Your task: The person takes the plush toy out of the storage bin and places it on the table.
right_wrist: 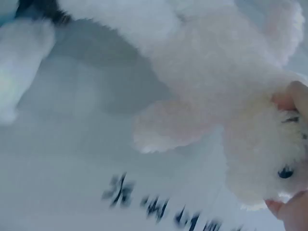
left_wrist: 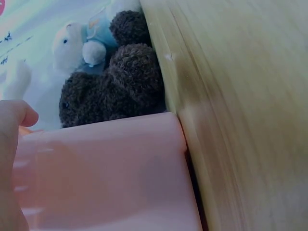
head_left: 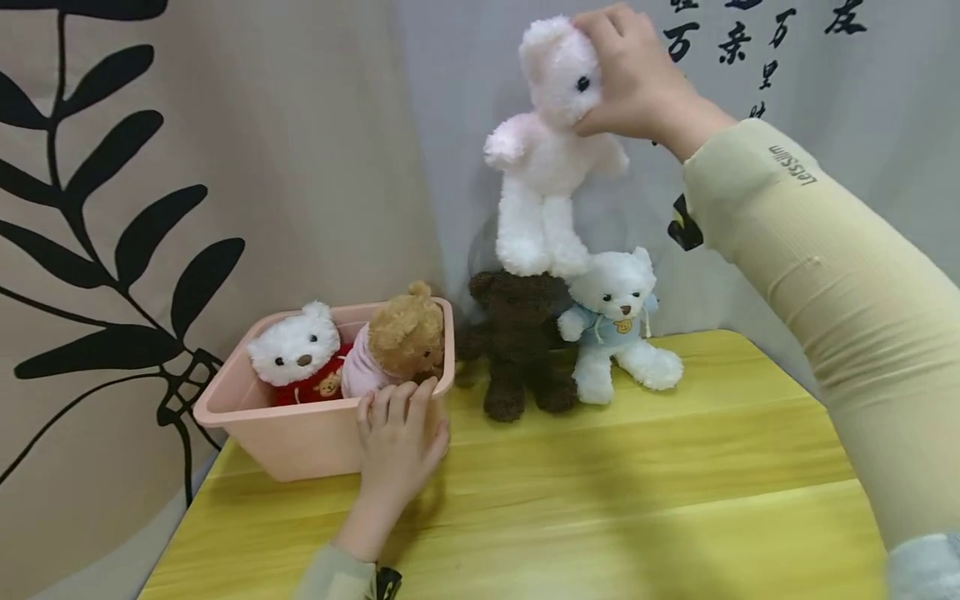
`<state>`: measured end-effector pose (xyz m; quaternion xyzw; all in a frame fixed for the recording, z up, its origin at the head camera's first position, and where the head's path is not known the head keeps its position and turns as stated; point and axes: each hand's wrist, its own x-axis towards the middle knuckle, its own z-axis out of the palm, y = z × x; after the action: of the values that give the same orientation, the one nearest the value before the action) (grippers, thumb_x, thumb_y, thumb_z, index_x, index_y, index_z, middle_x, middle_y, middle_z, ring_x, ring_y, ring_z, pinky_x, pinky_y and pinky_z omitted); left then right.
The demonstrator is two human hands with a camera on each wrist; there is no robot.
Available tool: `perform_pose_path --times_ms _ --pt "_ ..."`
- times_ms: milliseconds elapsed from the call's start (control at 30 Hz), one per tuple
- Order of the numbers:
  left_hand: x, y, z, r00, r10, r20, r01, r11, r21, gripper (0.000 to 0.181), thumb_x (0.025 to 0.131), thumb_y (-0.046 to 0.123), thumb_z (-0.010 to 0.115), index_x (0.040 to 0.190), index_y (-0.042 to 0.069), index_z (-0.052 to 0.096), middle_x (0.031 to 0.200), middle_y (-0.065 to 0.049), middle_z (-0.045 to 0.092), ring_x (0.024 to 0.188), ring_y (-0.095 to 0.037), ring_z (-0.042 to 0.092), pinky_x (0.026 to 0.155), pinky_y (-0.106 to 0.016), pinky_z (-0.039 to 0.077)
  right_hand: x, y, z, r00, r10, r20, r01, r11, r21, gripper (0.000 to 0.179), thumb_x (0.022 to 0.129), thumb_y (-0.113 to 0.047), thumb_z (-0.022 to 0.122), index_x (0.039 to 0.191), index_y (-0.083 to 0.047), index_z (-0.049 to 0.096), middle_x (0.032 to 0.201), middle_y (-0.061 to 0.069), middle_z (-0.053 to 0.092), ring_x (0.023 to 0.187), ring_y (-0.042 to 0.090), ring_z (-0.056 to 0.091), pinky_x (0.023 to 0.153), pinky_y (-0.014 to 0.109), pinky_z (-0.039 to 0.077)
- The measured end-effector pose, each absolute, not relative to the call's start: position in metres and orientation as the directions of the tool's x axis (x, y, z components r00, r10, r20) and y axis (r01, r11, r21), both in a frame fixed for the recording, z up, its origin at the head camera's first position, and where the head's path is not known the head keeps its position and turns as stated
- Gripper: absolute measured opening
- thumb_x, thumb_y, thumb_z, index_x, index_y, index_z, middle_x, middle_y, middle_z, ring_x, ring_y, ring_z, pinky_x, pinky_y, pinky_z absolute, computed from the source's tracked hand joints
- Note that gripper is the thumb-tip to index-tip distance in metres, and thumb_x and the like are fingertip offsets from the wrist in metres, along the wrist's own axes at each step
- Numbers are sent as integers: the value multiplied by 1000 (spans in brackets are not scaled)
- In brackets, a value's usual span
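Head view: above a dark-brown plush bear (head_left: 517,342), a pinkish-white plush bear (head_left: 551,154) is gripped by the right hand (head_left: 637,79); a pink plastic tub (head_left: 315,446) is held at the rim by the left hand (head_left: 400,442).

This looks like a corner of a home, perhaps a living room or a child's room; the close view leaves which one uncertain. A surface (head_left: 712,467) with yellow wood grain and a rounded far corner stands up against a pale backdrop (head_left: 322,167), beige on one side and grey on the other, which may be curtain or wall covering. Black printed leaves (head_left: 105,352) climb its left part, and brush-style Chinese characters (head_left: 735,42) run down its right, as household decoration does. The other signs are domestic too: a pink plastic tub (head_left: 315,442) and soft toys, among them a dark brown bear (head_left: 521,333) and a white bear in a blue top (head_left: 618,329).
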<state>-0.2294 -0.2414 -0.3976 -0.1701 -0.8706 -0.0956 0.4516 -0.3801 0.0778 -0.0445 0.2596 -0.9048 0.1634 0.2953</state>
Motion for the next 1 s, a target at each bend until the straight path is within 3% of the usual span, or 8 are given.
perform_pose_path --times_ms 200,467,767,1000 --pt "-228 -249 -399 -521 206 829 372 928 3 57 80 37 57 131 12 54 117 -11 51 111 -36 43 99 -56 21 -382 134 -45 -766 -331 551 -476 868 -139 93 76 -7 76 152 -11 24 154 19 15 138 41 20 106 58 29" --pt "-231 -251 -403 -477 205 855 380 925 -10 56 79 36 56 129 11 56 112 -12 52 107 -36 45 97 -57 23 -399 200 -74 -781 -383 492 -417 908 44 94 71 -9 76 151 -4 27 149 27 28 136 51 19 109 64 13" --pt "-229 -254 -408 -496 201 844 365 931 -7 57 79 37 55 129 11 56 112 -12 52 108 -36 44 97 -58 22 -426 233 -146 -789 -432 437 -396 901 177 93 68 -12 80 148 -7 32 143 27 35 124 58 27 97 73 19" --pt "-225 -256 -408 -517 191 834 354 935 6 57 78 37 55 129 11 55 114 -12 51 110 -36 44 99 -57 21 -439 247 -204 -790 -440 427 -409 897 167 85 70 -3 77 144 -10 37 141 24 37 123 57 29 87 76 28"
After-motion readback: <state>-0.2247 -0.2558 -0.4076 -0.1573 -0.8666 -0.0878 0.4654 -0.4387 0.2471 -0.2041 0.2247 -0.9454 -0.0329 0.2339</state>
